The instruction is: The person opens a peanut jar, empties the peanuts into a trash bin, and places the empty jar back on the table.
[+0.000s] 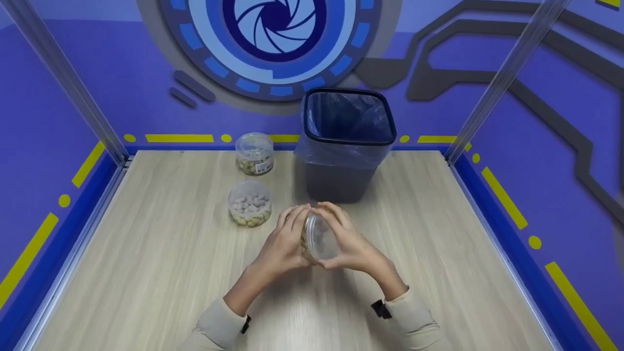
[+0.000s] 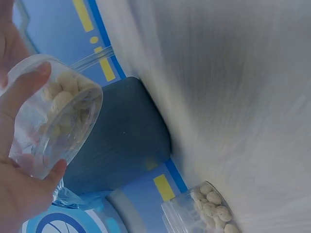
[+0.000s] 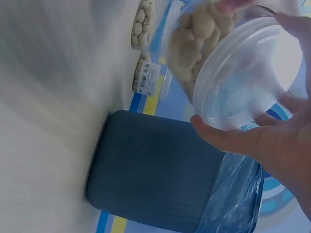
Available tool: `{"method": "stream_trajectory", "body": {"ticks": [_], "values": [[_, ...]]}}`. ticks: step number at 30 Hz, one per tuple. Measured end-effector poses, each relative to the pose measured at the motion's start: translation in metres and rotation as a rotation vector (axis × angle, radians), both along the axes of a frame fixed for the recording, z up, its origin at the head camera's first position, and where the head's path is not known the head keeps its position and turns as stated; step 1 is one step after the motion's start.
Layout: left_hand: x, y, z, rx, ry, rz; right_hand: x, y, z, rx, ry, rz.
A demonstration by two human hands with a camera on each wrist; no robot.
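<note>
Over wooden table (image 1: 170, 253), both hands (image 1: 317, 241) grip tilted clear jar (image 1: 319, 239).

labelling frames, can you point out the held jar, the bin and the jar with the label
held jar (image 1: 319, 239), head view, on its clear lid
bin (image 1: 336, 180), head view, on its bare front wall
labelled jar (image 1: 254, 155), head view, on its side below the lid

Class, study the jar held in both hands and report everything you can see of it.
The held jar is a small, round, clear plastic container, part-filled with pale, rounded pieces that look like nuts. It is lifted off the wooden table and tipped on its side, its clear lid facing the right hand. The left hand grips the body; the right hand's fingers curl round the lid's rim. It is in front of the grey bin.
</note>
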State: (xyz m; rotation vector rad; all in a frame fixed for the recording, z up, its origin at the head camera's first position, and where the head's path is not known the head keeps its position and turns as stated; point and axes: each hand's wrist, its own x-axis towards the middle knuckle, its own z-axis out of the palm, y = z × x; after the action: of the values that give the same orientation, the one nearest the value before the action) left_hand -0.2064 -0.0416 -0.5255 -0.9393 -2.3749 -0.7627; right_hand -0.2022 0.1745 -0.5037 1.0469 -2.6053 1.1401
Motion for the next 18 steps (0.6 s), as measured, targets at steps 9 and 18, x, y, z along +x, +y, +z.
{"method": "stream_trajectory", "body": {"ticks": [9,18], "values": [[0.0,-0.011,-0.003,0.142,-0.241,0.051,-0.006,0.01,-0.014,-0.083,0.095,0.035],[-0.005,-0.015,-0.002,0.218,-0.288,0.17,-0.019,0.029,-0.049,-0.416,-0.278,-0.166]]}}
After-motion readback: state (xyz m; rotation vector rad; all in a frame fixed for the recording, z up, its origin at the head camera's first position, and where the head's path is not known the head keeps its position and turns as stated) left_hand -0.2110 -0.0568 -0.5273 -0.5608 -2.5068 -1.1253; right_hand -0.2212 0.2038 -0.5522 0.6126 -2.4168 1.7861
